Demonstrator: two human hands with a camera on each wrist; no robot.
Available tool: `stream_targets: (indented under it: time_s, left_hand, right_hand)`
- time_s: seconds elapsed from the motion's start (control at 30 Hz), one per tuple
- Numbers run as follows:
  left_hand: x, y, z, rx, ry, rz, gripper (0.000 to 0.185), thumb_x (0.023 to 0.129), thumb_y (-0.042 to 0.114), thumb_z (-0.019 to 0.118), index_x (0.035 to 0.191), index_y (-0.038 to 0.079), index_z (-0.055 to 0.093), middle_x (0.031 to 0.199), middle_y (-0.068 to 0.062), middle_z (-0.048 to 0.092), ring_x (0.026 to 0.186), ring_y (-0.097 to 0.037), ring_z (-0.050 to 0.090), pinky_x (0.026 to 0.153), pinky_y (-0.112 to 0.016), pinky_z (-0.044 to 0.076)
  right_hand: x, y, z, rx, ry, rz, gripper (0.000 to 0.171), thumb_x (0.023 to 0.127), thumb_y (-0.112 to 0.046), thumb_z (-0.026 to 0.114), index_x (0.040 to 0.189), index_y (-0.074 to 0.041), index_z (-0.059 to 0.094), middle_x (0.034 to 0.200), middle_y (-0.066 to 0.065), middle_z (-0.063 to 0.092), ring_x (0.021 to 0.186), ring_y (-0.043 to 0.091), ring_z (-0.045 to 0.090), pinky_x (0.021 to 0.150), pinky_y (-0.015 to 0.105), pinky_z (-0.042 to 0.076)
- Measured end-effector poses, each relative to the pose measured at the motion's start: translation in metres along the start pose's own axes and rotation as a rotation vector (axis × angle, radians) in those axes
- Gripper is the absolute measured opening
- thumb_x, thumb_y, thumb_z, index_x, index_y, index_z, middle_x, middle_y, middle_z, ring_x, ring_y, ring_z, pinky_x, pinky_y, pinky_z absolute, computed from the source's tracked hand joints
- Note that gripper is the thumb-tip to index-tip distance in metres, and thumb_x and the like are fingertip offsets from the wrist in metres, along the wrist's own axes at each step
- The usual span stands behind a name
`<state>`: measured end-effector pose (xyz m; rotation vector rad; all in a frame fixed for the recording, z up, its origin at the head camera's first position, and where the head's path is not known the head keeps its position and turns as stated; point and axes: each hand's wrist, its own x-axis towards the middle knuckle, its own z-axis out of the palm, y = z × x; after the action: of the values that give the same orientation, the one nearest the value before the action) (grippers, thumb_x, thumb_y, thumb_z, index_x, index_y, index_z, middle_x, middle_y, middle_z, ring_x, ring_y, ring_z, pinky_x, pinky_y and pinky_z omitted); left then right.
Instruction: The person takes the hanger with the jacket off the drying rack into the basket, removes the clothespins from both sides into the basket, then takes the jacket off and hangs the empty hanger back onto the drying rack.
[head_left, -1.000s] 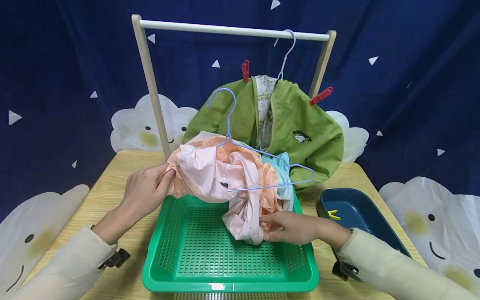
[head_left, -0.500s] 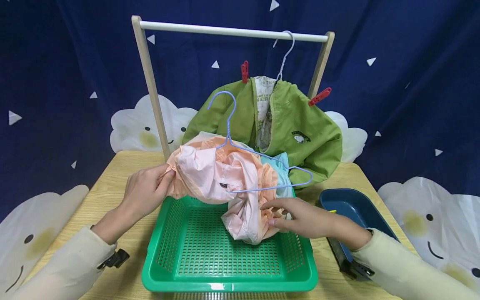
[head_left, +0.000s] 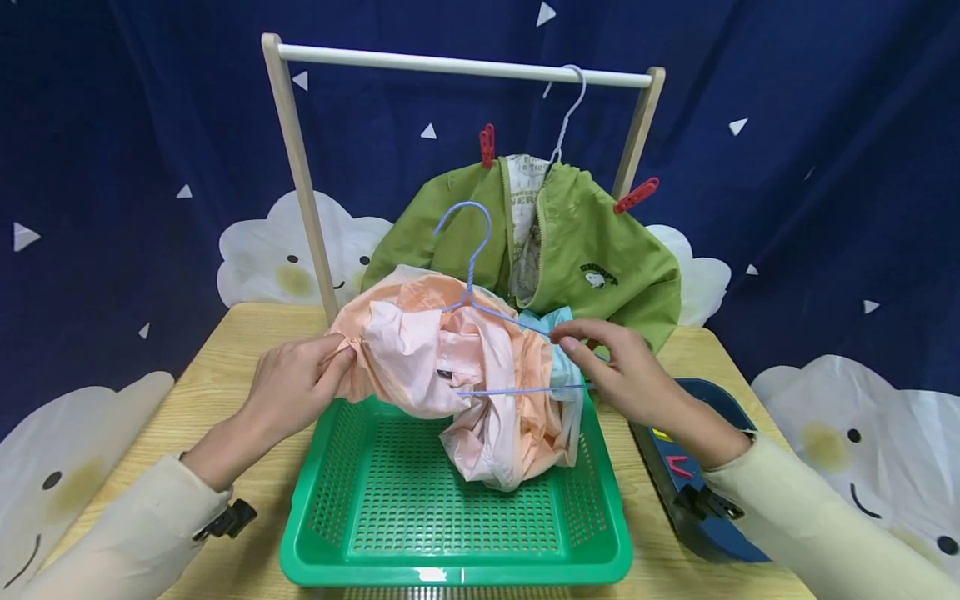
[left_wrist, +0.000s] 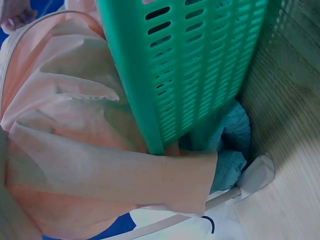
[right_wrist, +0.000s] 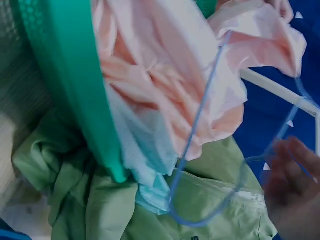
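In the head view, a peach-and-pink garment (head_left: pixel 480 358) is bunched over the far part of a green plastic basket (head_left: pixel 457 575). My left hand (head_left: pixel 292 379) pinches the garment's left edge. A blue wire hanger (head_left: pixel 471 275) has its left part hidden inside the cloth, its hook standing up. My right hand (head_left: pixel 622 358) pinches the hanger's upper right arm between thumb and fingers; it is blurred in the right wrist view. Light-blue cloth (head_left: pixel 564 371) lies behind the garment, and in the left wrist view a peach flap (left_wrist: pixel 125 175) hangs over the basket rim.
Behind stands a rack with a white rail (head_left: pixel 420 60). A green jacket (head_left: pixel 600 242) hangs from it on a white hanger (head_left: pixel 572 108), with red clothespins (head_left: pixel 636 196) at its shoulders. At right, a dark blue tray (head_left: pixel 720 400) holds a pink clip (head_left: pixel 678 467).
My right hand has let go of the garment's lower right part and moved up to the hanger's right arm. The hanger's hook has shifted right and down. My left hand stays put.
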<state>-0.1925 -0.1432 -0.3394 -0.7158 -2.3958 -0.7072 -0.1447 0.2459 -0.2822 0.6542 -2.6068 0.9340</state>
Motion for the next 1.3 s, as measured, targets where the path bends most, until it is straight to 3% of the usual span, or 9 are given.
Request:
stream_targets:
  time_s: [0.17, 0.4, 0.57, 0.7, 0.83, 0.97, 1.1, 1.2, 1.3]
  left_hand:
    - [0.000, 0.003, -0.001, -0.011, 0.006, 0.032, 0.038, 0.094, 0.012, 0.064, 0.063, 0.019, 0.042, 0.053, 0.009, 0.032, 0.048, -0.005, 0.027, 0.045, -0.024, 0.022]
    - [-0.002, 0.007, -0.003, -0.008, 0.051, 0.067, 0.038, 0.090, 0.011, 0.067, 0.063, 0.019, 0.042, 0.054, 0.009, 0.032, 0.050, -0.004, 0.025, 0.045, -0.023, 0.021]
    - [-0.001, 0.011, -0.005, -0.008, 0.074, 0.101, 0.034, 0.089, 0.011, 0.069, 0.065, 0.018, 0.047, 0.055, 0.009, 0.033, 0.050, -0.003, 0.025, 0.044, -0.022, 0.020]
    - [0.002, 0.013, -0.006, -0.025, 0.086, 0.093, 0.017, 0.087, 0.011, 0.074, 0.076, 0.014, 0.061, 0.059, 0.006, 0.046, 0.051, -0.003, 0.033, 0.046, -0.022, 0.024]
    - [0.004, 0.014, -0.005, -0.043, 0.074, 0.029, 0.010, 0.090, 0.018, 0.070, 0.098, 0.012, 0.070, 0.068, -0.002, 0.062, 0.054, -0.011, 0.047, 0.049, -0.026, 0.032]
    - [0.002, 0.019, -0.002, -0.041, 0.054, -0.044, 0.037, 0.094, 0.038, 0.056, 0.119, 0.013, 0.066, 0.088, -0.011, 0.073, 0.069, -0.026, 0.062, 0.059, -0.039, 0.043]
    - [0.000, 0.026, 0.000, -0.045, -0.014, -0.092, 0.072, 0.094, 0.070, 0.041, 0.142, 0.016, 0.052, 0.120, -0.016, 0.071, 0.104, -0.037, 0.066, 0.088, -0.054, 0.044]
    - [0.001, 0.033, 0.000, -0.041, -0.079, -0.160, 0.086, 0.087, 0.078, 0.049, 0.151, 0.022, 0.041, 0.140, -0.014, 0.060, 0.124, -0.040, 0.057, 0.105, -0.061, 0.034]
    - [0.005, 0.039, 0.002, -0.024, -0.097, -0.232, 0.090, 0.082, 0.067, 0.067, 0.154, 0.022, 0.036, 0.146, -0.014, 0.052, 0.133, -0.040, 0.047, 0.111, -0.063, 0.024]
  right_hand:
    - [0.005, 0.008, 0.001, -0.022, 0.011, 0.048, 0.031, 0.108, -0.023, 0.048, 0.113, -0.005, 0.073, 0.101, 0.010, 0.075, 0.088, 0.019, 0.066, 0.076, 0.032, 0.050]
    - [0.004, 0.019, -0.001, 0.221, -0.493, 0.213, 0.072, 0.111, -0.047, 0.019, 0.124, 0.006, 0.066, 0.113, 0.022, 0.072, 0.093, 0.034, 0.071, 0.077, 0.040, 0.057]
    - [0.003, 0.022, -0.006, 0.329, -0.645, 0.317, 0.078, 0.110, -0.052, 0.015, 0.127, 0.007, 0.063, 0.103, 0.025, 0.075, 0.082, 0.035, 0.073, 0.072, 0.041, 0.059]
    - [0.003, 0.022, -0.010, 0.355, -0.746, 0.349, 0.077, 0.111, -0.049, 0.013, 0.134, 0.007, 0.059, 0.104, 0.024, 0.075, 0.087, 0.033, 0.072, 0.073, 0.037, 0.057]
    - [0.002, 0.021, -0.011, 0.366, -0.764, 0.375, 0.075, 0.111, -0.048, 0.012, 0.137, 0.008, 0.056, 0.106, 0.022, 0.074, 0.091, 0.031, 0.070, 0.076, 0.034, 0.055]
    - [0.000, 0.018, -0.010, 0.392, -0.731, 0.383, 0.072, 0.111, -0.046, 0.016, 0.135, 0.009, 0.056, 0.109, 0.026, 0.071, 0.095, 0.034, 0.071, 0.082, 0.037, 0.057]
    - [-0.001, 0.013, -0.008, 0.406, -0.710, 0.385, 0.071, 0.111, -0.045, 0.019, 0.133, 0.010, 0.057, 0.108, 0.026, 0.069, 0.092, 0.039, 0.073, 0.079, 0.038, 0.060]
    - [-0.001, 0.007, -0.005, 0.392, -0.703, 0.383, 0.070, 0.112, -0.045, 0.021, 0.130, 0.010, 0.060, 0.104, 0.019, 0.070, 0.082, 0.031, 0.072, 0.072, 0.035, 0.059]
    - [-0.003, 0.002, -0.002, 0.384, -0.701, 0.380, 0.070, 0.112, -0.044, 0.020, 0.127, 0.010, 0.062, 0.101, 0.014, 0.070, 0.074, 0.021, 0.067, 0.067, 0.033, 0.057]
